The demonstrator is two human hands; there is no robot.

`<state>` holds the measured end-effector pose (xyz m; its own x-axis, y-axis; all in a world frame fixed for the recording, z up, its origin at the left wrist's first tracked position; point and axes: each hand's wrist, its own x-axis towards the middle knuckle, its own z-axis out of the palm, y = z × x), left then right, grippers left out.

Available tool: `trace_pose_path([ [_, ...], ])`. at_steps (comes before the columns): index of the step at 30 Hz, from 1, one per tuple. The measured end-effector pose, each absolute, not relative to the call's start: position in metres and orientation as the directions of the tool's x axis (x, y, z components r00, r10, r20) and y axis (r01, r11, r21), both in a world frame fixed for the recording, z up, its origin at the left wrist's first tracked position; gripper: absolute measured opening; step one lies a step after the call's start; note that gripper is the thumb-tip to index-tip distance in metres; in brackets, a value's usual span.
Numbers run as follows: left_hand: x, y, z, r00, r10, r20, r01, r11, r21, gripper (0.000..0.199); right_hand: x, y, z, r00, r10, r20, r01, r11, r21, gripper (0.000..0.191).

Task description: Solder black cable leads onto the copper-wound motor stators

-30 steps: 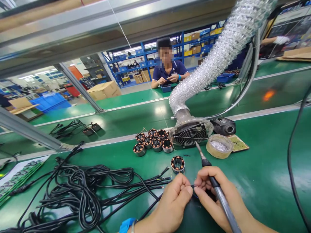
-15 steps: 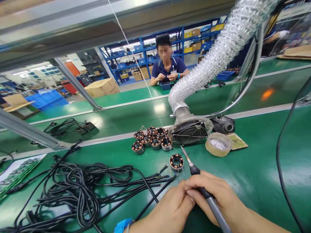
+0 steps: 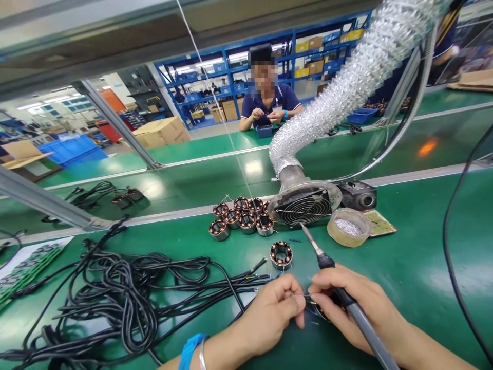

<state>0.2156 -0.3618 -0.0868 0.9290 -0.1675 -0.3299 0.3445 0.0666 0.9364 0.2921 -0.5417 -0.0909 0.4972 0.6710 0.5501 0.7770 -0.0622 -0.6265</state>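
Note:
My right hand point(image 3: 352, 303) is closed round a soldering iron point(image 3: 356, 313), its bare tip pointing up and left toward the fan grille. The thumb and index finger of that hand also pinch a thin wire point(image 3: 307, 295). Facing it, my left hand point(image 3: 275, 308) is closed, thumb against index finger, on the wire's other side. Below the fingers some coloured wire ends show, partly hidden by the right hand. Just beyond the hands one copper-wound stator point(image 3: 281, 255) stands on the green bench. A small dark sliver point(image 3: 295, 240) lies near it.
Several stators point(image 3: 247, 222) cluster beside the round fume extractor fan point(image 3: 304, 208) with its foil duct point(image 3: 331, 97). A tub of solder bits point(image 3: 348, 227) stands to the right. Coiled black cables point(image 3: 131, 303) spread over the left. A co-worker point(image 3: 267, 103) sits opposite.
My hands have drawn apart, with the thin wire now visible between the fingertips. The soldering iron has shifted right along with my right hand. The dark sliver now shows on the bench.

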Motion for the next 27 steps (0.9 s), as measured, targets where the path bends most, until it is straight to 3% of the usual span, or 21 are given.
trace_pose_path([
  [5, 0.223, -0.367, -0.084, 0.914, -0.136, -0.383, 0.403, 0.17, 0.899, 0.033, 0.287, -0.538, -0.093, 0.48, 0.584, 0.655, 0.841, -0.095, -0.532, 0.028],
  [12, 0.233, -0.369, -0.093, 0.918, 0.112, -0.381, 0.364, 0.145, 0.92, 0.023, 0.291, -0.555, -0.086, 0.618, 0.502, 0.605, 0.762, -0.19, -0.619, 0.031],
  [17, 0.24, -0.364, -0.095, 0.936, 0.096, -0.339, 0.328, 0.108, 0.938, 0.019, 0.295, -0.551, -0.093, 0.63, 0.582, 0.514, 0.747, -0.273, -0.606, 0.024],
  [27, 0.229, -0.356, -0.087, 0.914, -0.001, -0.407, 0.398, 0.203, 0.895, 0.032, 0.304, -0.528, -0.096, 0.512, 0.691, 0.51, 0.753, -0.076, -0.653, 0.023],
])
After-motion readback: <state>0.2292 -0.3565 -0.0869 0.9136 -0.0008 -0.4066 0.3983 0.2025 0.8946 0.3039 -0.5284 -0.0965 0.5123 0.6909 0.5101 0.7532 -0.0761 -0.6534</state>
